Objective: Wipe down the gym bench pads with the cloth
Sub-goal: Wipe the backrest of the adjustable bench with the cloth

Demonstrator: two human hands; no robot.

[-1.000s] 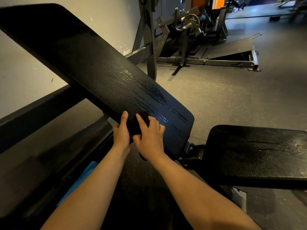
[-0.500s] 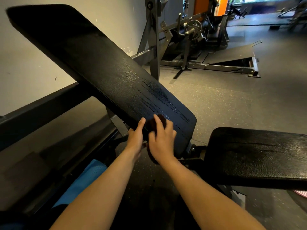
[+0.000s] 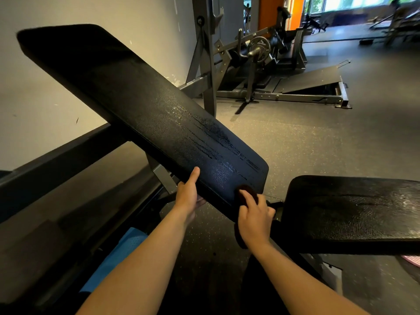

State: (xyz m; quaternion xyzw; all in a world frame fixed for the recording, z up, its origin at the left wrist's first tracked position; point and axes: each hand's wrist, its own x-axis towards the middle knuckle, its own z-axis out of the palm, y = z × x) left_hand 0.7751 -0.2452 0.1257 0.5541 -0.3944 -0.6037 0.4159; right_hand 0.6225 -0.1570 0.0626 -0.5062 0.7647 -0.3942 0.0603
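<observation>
On the wet-streaked back pad (image 3: 141, 105), right hand (image 3: 254, 220) tight around dark cloth (image 3: 246, 192), left hand (image 3: 188, 196) around its edge.

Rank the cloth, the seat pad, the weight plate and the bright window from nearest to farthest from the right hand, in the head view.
1. cloth: under the right hand, at the lower end of the backrest pad.
2. seat pad: just to its right.
3. weight plate: across the room, ahead.
4. window: far back, top right.

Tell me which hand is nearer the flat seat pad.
Right. The right hand holds the cloth against the backrest pad, beside the seat pad; the left hand grips that pad's far edge.
</observation>
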